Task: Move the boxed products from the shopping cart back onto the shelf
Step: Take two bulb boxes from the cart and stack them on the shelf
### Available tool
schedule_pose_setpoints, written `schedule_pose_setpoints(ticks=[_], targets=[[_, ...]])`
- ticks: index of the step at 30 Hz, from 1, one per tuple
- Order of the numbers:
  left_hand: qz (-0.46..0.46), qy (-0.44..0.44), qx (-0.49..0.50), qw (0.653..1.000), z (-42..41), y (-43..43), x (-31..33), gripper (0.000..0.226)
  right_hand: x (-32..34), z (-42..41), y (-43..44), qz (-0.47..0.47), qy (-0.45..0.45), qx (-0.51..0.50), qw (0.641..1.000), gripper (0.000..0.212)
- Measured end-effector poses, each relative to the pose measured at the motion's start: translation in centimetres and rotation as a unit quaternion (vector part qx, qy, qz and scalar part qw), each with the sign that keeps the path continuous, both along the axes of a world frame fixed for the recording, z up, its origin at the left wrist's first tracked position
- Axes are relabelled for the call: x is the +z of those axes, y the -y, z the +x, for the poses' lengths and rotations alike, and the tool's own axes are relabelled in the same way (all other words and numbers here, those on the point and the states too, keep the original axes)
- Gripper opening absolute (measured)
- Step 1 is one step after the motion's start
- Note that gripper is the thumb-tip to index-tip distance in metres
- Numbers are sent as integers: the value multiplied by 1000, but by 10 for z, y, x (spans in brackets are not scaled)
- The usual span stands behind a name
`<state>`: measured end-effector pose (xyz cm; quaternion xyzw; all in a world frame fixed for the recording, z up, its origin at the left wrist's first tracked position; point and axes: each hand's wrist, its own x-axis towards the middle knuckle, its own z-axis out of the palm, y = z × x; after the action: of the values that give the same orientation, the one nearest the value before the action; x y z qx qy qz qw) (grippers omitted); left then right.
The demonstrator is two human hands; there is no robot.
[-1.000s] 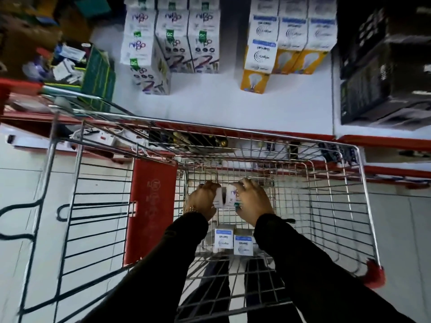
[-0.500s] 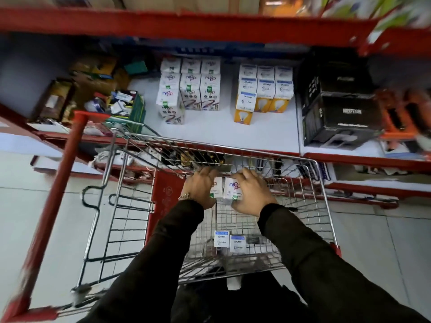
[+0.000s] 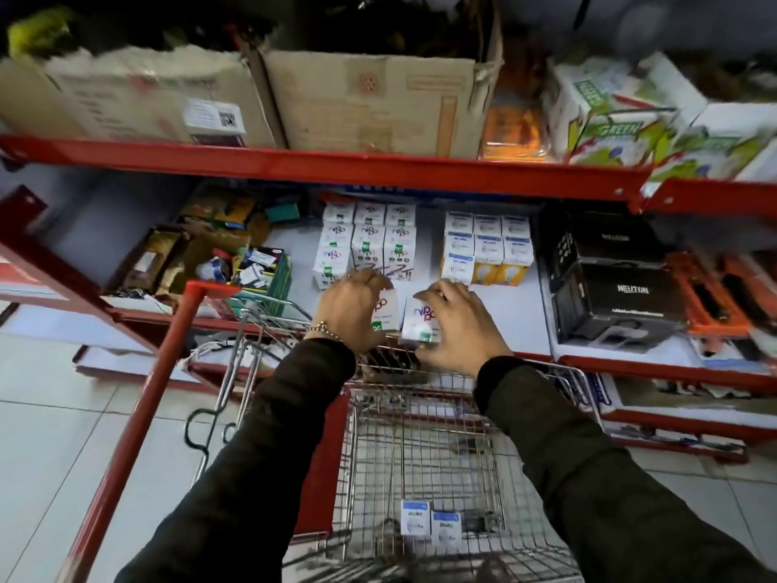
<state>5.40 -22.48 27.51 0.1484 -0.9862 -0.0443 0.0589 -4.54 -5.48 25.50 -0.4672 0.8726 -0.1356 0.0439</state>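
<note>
My left hand (image 3: 351, 307) grips a small white box with a purple logo (image 3: 387, 311), and my right hand (image 3: 456, 326) grips a second one (image 3: 420, 321). Both boxes are held side by side above the white shelf (image 3: 521, 313), just past the far rim of the wire shopping cart (image 3: 424, 418). Behind them stand stacked matching white boxes (image 3: 368, 241) and blue-topped bulb boxes (image 3: 485, 250). Two blue-topped white boxes (image 3: 431, 525) lie on the cart's floor near me.
Black cartons (image 3: 618, 284) sit on the shelf's right, with orange items further right. A green basket of small goods (image 3: 262, 273) and brown packets sit at the left. Cardboard cartons (image 3: 361, 103) fill the upper shelf. The cart's red handle bar (image 3: 138, 418) slants at the left.
Both hands have lifted the two white boxes out of the cart and carried them forward over the shelf. My view has tilted up, showing the upper shelf.
</note>
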Motion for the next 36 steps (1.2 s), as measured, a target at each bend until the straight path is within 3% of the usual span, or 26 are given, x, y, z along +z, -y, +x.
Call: schedule_pose_setpoints(ticks=[12, 20, 29, 36], targets=[[-37, 102, 48, 993, -75, 61, -50, 52, -50, -61, 94, 25, 50, -38, 998, 63], [26, 62, 51, 996, -85, 72, -72, 57, -66, -63, 108, 20, -5, -49, 999, 42], [47, 42, 64, 996, -64, 57, -78, 64, -58, -45, 88, 0, -7, -52, 999, 61], [94, -53, 51, 993, -10, -9, -85, 59, -67, -5, 36, -12, -4, -61, 998, 58]])
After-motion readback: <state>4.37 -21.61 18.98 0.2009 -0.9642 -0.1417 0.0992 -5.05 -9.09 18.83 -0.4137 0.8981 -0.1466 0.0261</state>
